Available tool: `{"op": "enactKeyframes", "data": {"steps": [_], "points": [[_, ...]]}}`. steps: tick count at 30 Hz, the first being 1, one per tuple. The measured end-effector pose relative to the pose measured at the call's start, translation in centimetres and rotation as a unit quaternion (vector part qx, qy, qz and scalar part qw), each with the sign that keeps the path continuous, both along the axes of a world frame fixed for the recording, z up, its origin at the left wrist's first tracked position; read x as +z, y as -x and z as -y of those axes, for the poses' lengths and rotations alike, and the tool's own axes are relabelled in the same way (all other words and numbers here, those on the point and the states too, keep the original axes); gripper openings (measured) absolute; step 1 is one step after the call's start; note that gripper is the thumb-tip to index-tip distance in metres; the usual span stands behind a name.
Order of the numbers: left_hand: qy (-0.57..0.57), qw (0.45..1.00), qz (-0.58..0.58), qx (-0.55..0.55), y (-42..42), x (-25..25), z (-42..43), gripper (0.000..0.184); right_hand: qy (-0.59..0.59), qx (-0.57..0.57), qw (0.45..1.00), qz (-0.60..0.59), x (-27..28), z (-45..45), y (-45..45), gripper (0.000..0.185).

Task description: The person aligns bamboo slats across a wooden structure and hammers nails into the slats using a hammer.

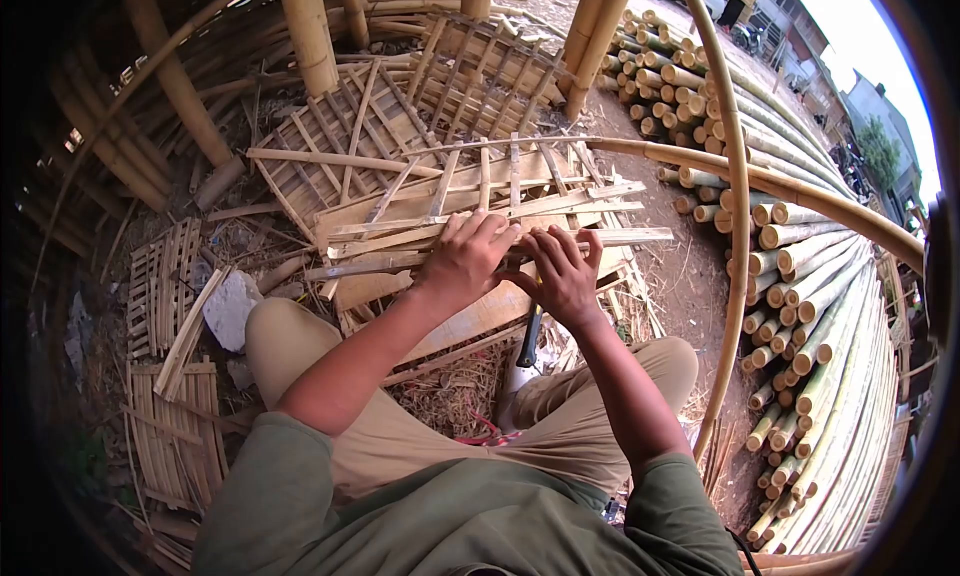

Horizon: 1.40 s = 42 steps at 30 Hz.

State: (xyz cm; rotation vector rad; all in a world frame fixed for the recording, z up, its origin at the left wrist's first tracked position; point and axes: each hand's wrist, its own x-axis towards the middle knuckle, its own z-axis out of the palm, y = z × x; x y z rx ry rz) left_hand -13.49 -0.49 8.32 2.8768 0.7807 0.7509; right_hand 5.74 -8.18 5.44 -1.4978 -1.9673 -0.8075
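My left hand [465, 261] is closed, its fingers curled over long, pale bamboo strips [375, 267] that lie crosswise in front of me. Right beside it, my right hand [562, 276] has bent fingers and the thumb drawn in near the same strips; what lies between those fingers is hidden. Below the right palm hangs a black-handled tool [530, 338], its upper end covered, so I cannot tell its kind or whether the hand grips it. Beneath the strips is a slatted bamboo panel [484, 181] with crosspieces, resting over a flat board [465, 321].
More slatted panels [345, 126] lean beyond the work. Stacked bamboo poles [810, 306] fill the right side, with a curved bamboo pole [738, 176] before them. At left are a pale stone block [231, 309] and small slatted pieces [163, 286]. Shavings [450, 391] cover the ground between my legs.
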Motion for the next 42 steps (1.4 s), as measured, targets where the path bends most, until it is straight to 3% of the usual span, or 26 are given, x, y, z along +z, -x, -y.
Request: {"op": "enactKeyframes", "data": {"steps": [1,4,17,22,28,42], "points": [[-0.056,0.998,0.004,0.012,-0.1,-0.2,0.1,0.063,0.013,0.010,1.000,0.014,0.2,0.0,-0.3,0.056],[-0.071,0.997,0.030,-0.016,-0.3,-0.6,-0.5,0.060,0.036,0.028,0.998,0.034,1.1,-0.2,-1.0,0.057],[-0.070,0.997,-0.017,-0.038,-0.2,-1.4,-1.5,0.060,0.084,0.116,0.989,0.036,3.4,-1.0,-2.4,0.055],[-0.095,0.994,-0.037,-0.032,-0.1,-1.3,-1.9,0.061,0.051,0.131,0.981,0.131,3.9,-2.2,-3.3,0.054],[-0.106,0.993,-0.041,-0.043,0.1,-1.3,-2.0,0.064,0.062,0.157,0.981,0.100,4.9,-2.3,-3.2,0.057],[-0.151,0.986,-0.052,-0.051,0.1,-1.9,-2.3,0.064,0.092,0.131,0.976,0.149,3.6,-2.5,-3.5,0.059]]}}
